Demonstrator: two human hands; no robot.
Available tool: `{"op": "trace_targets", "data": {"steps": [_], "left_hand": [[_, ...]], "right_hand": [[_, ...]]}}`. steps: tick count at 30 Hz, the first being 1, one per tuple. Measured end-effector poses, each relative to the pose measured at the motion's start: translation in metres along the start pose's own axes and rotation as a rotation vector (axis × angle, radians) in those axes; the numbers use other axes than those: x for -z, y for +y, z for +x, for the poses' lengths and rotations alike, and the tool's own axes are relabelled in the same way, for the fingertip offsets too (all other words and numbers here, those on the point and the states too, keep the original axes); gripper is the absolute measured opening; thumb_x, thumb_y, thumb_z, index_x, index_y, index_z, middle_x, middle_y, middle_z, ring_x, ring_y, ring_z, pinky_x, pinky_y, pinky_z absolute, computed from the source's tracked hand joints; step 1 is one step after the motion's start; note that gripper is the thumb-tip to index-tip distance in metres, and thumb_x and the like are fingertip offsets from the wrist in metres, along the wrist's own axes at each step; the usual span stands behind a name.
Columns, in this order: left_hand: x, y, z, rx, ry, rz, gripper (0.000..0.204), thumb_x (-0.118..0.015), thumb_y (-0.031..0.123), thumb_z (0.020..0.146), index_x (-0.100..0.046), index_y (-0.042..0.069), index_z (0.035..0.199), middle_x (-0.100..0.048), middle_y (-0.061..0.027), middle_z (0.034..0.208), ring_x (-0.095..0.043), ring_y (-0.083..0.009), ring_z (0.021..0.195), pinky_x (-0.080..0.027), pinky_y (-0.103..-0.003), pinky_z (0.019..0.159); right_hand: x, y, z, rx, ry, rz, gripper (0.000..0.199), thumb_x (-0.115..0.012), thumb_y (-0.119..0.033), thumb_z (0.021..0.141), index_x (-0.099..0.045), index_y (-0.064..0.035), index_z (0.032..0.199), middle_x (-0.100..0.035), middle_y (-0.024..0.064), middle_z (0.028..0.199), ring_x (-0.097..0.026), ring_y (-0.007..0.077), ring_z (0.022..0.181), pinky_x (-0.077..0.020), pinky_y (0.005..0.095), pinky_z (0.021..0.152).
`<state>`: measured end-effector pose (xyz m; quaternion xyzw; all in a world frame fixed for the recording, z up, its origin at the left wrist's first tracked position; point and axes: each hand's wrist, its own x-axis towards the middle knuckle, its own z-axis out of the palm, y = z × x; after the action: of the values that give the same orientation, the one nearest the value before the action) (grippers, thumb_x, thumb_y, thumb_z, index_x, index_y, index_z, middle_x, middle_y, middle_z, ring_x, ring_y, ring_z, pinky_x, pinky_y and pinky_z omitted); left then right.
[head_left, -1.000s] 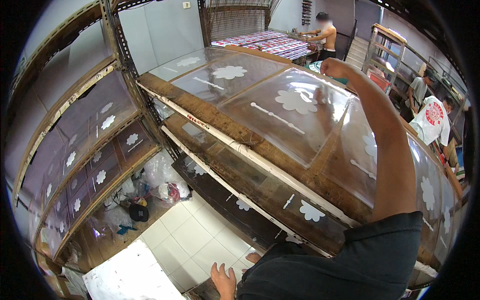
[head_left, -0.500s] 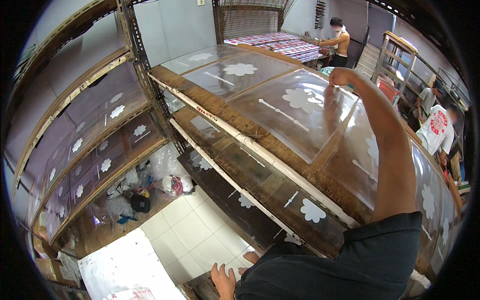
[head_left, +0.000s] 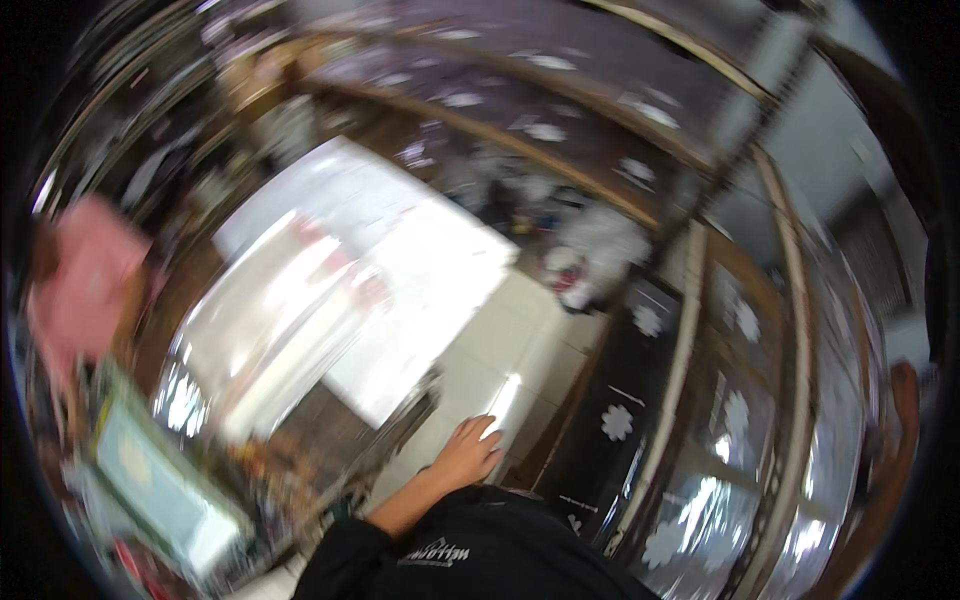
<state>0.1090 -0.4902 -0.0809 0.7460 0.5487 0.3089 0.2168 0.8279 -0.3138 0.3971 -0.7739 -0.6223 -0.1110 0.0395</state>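
Note:
The whole view is smeared by motion. My left hand [head_left: 467,456] hangs low in front of my body, over the pale tiled floor [head_left: 505,345]. Its fingers are apart and nothing is in it. At the far right rim, my right arm reaches up past clear sheets [head_left: 735,500] that bear white flower shapes and lie on a brown rack. The right hand [head_left: 905,392] is a blur there, and its fingers cannot be made out. Near the left hand lies a wide white sheet [head_left: 440,265], with glossy clear film [head_left: 255,300] on top of it.
Shelves [head_left: 590,145] with more flower-marked sheets run across the back. Plastic bags [head_left: 605,245] lie beneath them. A pale-edged rack rail [head_left: 662,370] stands to my right. On the left are a person in a pink shirt [head_left: 85,285] and a framed screen [head_left: 165,480].
My view has swung left, bringing the white sheet, clear film and person in pink into it. The right hand, earlier over the top sheets, now shows at the right rim.

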Motion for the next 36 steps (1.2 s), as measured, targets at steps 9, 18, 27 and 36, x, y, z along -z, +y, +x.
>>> {"op": "trace_targets", "data": {"steps": [9, 18, 27, 36], "left_hand": [[0.066, 0.004, -0.092, 0.212, 0.313, 0.005, 0.029, -0.066, 0.019, 0.091, -0.063, 0.002, 0.114, -0.053, -0.0186, 0.133, -0.052, -0.0370, 0.125, -0.044, -0.047, 0.105], [0.112, -0.004, -0.215, 0.508, 0.461, 0.140, 0.034, -0.065, 0.019, 0.092, -0.063, 0.003, 0.121, -0.053, -0.0186, 0.137, -0.052, -0.0377, 0.126, -0.043, -0.047, 0.106], [0.163, 0.012, -0.239, 0.542, 0.733, 0.347, 0.045, -0.075, 0.018, 0.084, -0.061, 0.003, 0.124, -0.052, -0.0197, 0.137, -0.051, -0.0401, 0.126, -0.042, -0.049, 0.105], [0.257, -0.046, -0.203, 0.663, 0.800, 0.991, 0.081, -0.077, 0.021, 0.079, -0.039, 0.003, 0.148, -0.033, -0.0282, 0.154, -0.026, -0.0473, 0.145, -0.015, -0.067, 0.117]], "right_hand": [[-0.010, -0.442, -0.019, 0.953, 0.047, 0.251, 0.026, -0.057, 0.005, 0.082, -0.062, 0.0049, 0.108, -0.064, 0.0199, 0.103, -0.064, 0.0362, 0.097, -0.0493, 0.0374, 0.088], [-0.199, -0.677, -0.208, 1.109, -0.556, 0.915, 0.024, -0.064, -0.009, 0.093, -0.067, 0.0002, 0.115, -0.070, 0.0155, 0.113, -0.067, 0.0270, 0.104, -0.0510, 0.0352, 0.090], [-0.429, -0.614, -0.401, 0.361, -1.246, 1.326, 0.023, -0.056, -0.015, 0.102, -0.061, -0.0006, 0.119, -0.067, 0.0107, 0.113, -0.070, 0.0223, 0.095, -0.0568, 0.0340, 0.083], [-0.437, -0.575, -0.431, 0.227, -1.235, 1.278, 0.023, -0.056, -0.013, 0.101, -0.060, 0.0000, 0.120, -0.067, 0.0112, 0.113, -0.070, 0.0212, 0.096, -0.0562, 0.0319, 0.082]]}}
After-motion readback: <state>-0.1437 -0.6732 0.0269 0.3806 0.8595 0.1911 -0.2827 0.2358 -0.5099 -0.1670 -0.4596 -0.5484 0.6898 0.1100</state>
